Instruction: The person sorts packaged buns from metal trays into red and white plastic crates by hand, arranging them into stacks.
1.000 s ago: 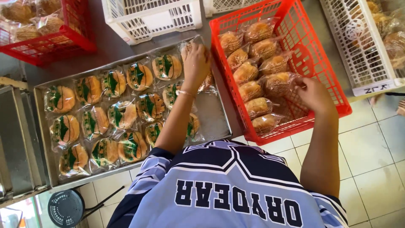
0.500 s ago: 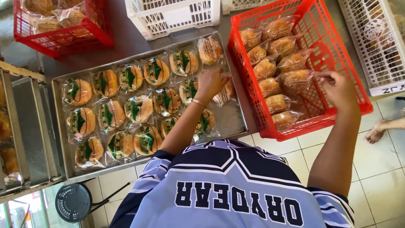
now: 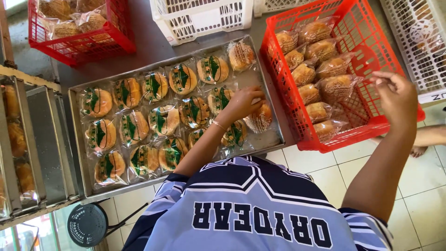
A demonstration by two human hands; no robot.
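Clear plastic wraps each round golden bun, most with a green label on top, and the left hand (image 3: 242,103) lies among them on the metal tray (image 3: 77,139), fingers curled down onto a wrapped bun (image 3: 260,117) near the tray's right edge; whether it grips that bun or only presses on it I cannot tell. Three rows of wrapped buns fill the tray, and one more unlabelled bun (image 3: 240,55) sits in its top right corner. Just right of the tray stands a red crate (image 3: 367,51) holding more wrapped buns piled along its left half, with bare mesh showing on its right. The right hand (image 3: 396,95) hovers over the crate's right side, fingers loosely bent and holding nothing. Behind the tray stands a white crate (image 3: 200,18), and at the top left a second red crate (image 3: 79,46) holds wrapped buns too. A white rack (image 3: 418,42) runs along the far right, and metal trays (image 3: 28,153) with more buns lie at the left.
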